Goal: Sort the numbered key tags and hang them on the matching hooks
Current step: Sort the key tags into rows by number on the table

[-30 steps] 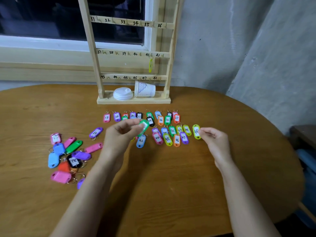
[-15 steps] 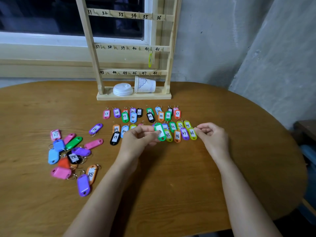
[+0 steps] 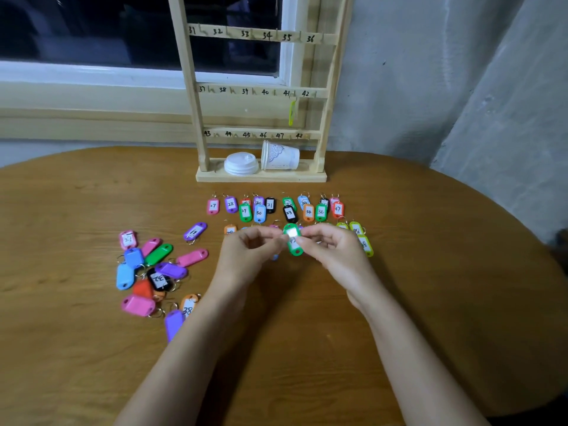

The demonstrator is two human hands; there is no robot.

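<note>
**Green tag now in both hands, not hung yet**

- Change: a second ago my left hand (image 3: 246,256) has the green tag (image 3: 294,245) alone and my right hand (image 3: 333,253) sits well apart, at the right end of the front row. Now the right has crossed over and both hands meet at the tag.
- Fingers: left thumb and forefinger pinch the tag's left edge. The right fingers pinch its right edge. Neither hand holds anything else.
- Tag position: lifted just above the front row of sorted tags, long axis roughly vertical, label facing me. Glare washes out the label, so I can't read the number.
- Rack (image 3: 190,87) stands at the far edge of the surface (image 3: 92,195), with rails marked 31–36, 37–42 and 43–48. Only one yellow tag (image 3: 292,113) hangs there, under the 41/42 marks. I can't tell which hook.
- Back row (image 3: 308,212) reads 27 up to 37. The unsorted pile (image 3: 147,272) is to the left, several tags face-down.

My read: the two-handed grip is for turning the tag to read it or freeing its ring. Sorting is only partly done and hanging has barely started. Next I need the number confirmed before slotting or hooking the tag.
</note>
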